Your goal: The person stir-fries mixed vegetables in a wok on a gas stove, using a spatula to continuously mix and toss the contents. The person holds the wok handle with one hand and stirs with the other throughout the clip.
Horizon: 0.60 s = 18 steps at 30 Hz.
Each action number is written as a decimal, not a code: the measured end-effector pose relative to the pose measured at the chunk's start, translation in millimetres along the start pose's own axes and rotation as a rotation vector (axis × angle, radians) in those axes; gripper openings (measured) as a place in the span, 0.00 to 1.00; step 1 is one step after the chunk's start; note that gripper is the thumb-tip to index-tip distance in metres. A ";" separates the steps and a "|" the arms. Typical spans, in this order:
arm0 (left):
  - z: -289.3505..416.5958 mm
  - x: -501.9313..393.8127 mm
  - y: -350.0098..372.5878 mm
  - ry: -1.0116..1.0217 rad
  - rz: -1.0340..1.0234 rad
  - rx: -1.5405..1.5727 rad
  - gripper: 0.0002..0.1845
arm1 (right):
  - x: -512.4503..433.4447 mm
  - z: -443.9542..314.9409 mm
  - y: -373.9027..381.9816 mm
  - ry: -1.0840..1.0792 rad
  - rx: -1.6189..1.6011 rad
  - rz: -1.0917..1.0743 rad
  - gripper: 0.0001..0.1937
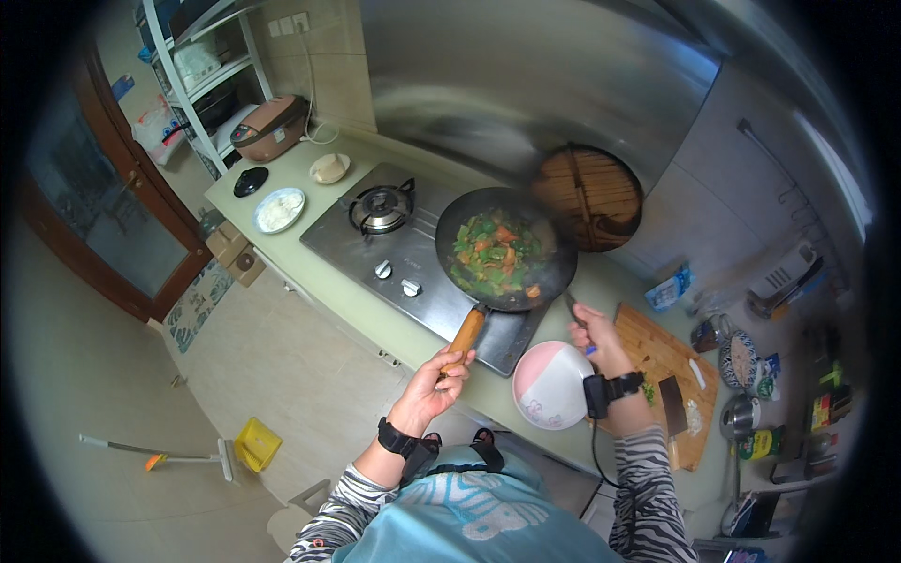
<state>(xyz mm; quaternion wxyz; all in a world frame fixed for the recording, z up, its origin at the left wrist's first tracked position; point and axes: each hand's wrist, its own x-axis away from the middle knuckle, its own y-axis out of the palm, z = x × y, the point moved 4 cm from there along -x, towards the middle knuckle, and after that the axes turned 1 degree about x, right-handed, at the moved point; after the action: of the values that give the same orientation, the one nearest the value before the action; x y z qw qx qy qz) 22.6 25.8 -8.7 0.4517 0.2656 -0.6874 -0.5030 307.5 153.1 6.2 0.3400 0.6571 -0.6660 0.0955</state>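
My left hand (433, 386) is closed around the wooden handle (467, 334) of a dark wok (450, 262), which is over the right side of the steel gas hob (433, 320). Chopped green vegetables and orange-red pieces (496, 253) lie in the wok. In my right hand (595, 333) is the handle of a dark utensil, probably a spatula, reaching to the wok's right edge; its far end cannot be made out. Below that hand, on the counter, stands a pink and white bowl (552, 383), partly behind my wrist.
A round wooden lid (588, 197) leans behind the wok. To the right lie a wooden cutting board (693, 429) with a cleaver (673, 405) and a steel ladle (739, 416). Left of the bare burner (381, 209) are a plate of white food (279, 210), a small bowl (329, 169) and a rice cooker (269, 129).
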 end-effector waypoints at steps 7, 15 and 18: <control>0.4 1.0 0.4 -0.004 0.022 0.019 0.19 | 24.9 25.6 42.4 0.014 0.269 -0.191 0.22; -0.3 1.4 2.8 0.005 0.022 0.003 0.19 | 127.6 -20.3 38.1 -0.237 0.757 -0.138 0.19; -0.4 1.3 4.1 0.003 0.010 -0.001 0.19 | 148.7 -29.8 28.3 -0.168 0.746 -0.147 0.19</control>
<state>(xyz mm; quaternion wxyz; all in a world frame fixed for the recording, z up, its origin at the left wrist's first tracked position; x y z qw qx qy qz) 22.7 26.1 -4.3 0.4554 0.2625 -0.6878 -0.5006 304.7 53.0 123.6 0.0279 0.7870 -0.5622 0.2526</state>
